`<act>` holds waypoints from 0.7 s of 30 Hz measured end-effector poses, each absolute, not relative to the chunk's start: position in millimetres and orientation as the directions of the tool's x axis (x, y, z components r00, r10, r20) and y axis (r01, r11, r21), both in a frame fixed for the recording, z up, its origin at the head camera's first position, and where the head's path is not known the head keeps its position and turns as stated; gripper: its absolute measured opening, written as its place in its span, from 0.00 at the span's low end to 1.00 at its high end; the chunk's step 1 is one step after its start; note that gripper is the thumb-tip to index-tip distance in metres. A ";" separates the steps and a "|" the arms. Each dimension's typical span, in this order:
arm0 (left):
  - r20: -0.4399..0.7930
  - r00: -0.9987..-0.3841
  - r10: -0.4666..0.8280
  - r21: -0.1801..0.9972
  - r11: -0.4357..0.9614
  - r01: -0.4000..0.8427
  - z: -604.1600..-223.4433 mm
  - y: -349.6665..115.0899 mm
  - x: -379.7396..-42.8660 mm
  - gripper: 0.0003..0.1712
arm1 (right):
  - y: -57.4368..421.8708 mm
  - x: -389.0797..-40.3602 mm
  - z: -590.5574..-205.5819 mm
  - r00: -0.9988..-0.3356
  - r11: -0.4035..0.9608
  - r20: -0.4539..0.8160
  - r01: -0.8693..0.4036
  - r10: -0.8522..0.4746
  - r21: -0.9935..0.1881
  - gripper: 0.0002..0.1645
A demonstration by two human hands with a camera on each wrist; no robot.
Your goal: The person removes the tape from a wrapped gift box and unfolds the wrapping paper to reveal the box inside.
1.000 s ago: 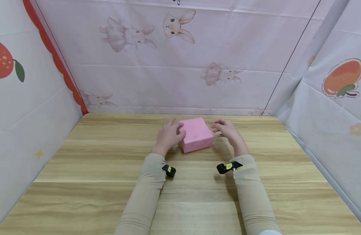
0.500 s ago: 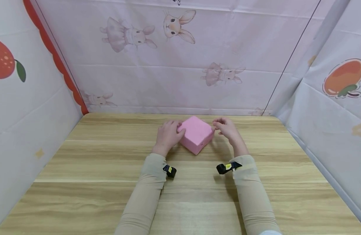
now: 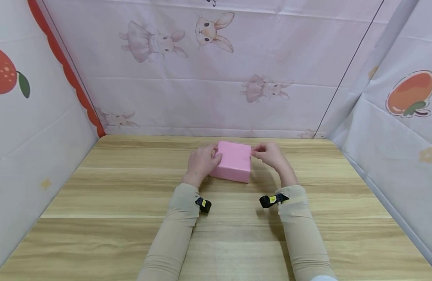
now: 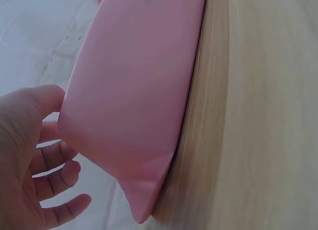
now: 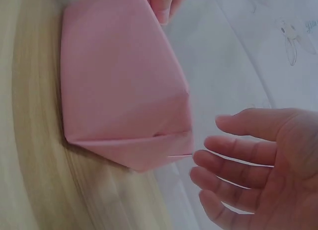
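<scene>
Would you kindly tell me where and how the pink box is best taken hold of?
I would grip the box by its left and right ends, one hand from each side. It lies flat on the table, making its underside hard to reach, and the left hand and right hand flank it. Squeeze gently: the folded paper at the right end may give.

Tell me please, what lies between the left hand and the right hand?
The pink box lies between the left hand and the right hand, as the head view shows.
</scene>
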State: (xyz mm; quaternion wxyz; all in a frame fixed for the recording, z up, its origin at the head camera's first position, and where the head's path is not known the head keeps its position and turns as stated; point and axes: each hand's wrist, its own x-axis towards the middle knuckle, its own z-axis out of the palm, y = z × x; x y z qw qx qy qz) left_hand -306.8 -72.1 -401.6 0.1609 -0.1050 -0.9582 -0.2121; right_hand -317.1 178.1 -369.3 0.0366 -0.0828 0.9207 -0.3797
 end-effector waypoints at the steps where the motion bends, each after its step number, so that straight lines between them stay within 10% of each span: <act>1: 0.353 -0.926 0.136 0.371 0.888 0.272 -401.5 -72.0 -306.5 0.13 | 177.2 -317.1 -369.5 -0.981 0.702 -0.002 -0.138 -0.194 -0.698 0.19; 21: 0.365 -0.918 0.155 0.420 0.853 0.311 -397.8 -71.1 -302.6 0.15 | 155.3 -310.4 -370.1 -0.911 0.839 0.221 -0.407 -0.348 -0.361 0.08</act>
